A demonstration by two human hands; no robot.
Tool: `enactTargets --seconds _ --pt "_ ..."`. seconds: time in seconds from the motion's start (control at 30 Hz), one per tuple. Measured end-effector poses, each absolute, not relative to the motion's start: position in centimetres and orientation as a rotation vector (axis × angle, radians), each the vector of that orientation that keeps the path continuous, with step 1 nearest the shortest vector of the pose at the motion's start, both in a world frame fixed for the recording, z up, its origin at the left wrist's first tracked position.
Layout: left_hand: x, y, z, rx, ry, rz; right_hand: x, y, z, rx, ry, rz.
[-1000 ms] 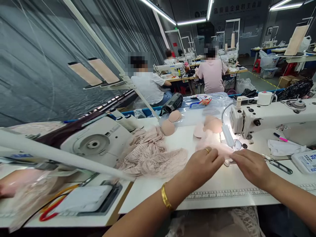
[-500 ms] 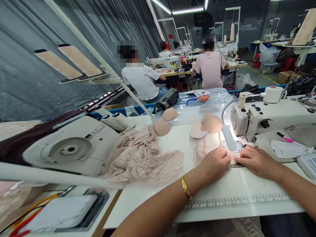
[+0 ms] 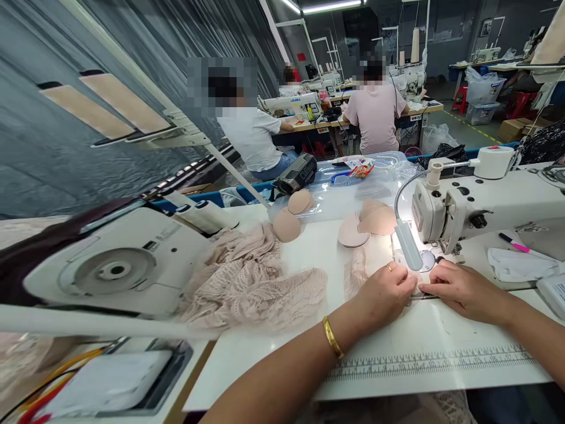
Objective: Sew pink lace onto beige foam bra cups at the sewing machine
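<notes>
My left hand is closed, thumb and fingers pinched on pale pink lace fabric that trails out to its left. My right hand lies close beside it, fingers bent and pressed together at the fabric's other side, by the needle area. Most of the fabric between the hands is hidden under the fingers. Over them stands a white sewing machine, its grey lamp lighting the spot. Beige molded cups lie just behind my left hand.
Crumpled pink lace is heaped on the left of the white table. More beige cups lie behind it, near a black bag. A pink-capped pen and white cloth sit at right. Co-workers sit at machines beyond.
The camera view has shifted slightly. My left hand has edged a little to the right, closer to my right hand; my right hand stays nearly in place.
</notes>
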State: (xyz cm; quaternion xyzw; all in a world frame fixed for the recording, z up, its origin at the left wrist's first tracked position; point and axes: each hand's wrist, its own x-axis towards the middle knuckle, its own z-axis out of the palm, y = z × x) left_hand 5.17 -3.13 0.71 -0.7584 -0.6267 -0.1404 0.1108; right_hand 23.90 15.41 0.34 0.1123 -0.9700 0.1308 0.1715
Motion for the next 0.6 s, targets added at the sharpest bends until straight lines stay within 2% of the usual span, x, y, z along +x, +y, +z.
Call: enactTargets --seconds 0.6 --pt "4.0 -1.0 -1.0 -2.326 -1.730 -0.583 23.4 15.5 -0.7 0.112 -2.780 0.304"
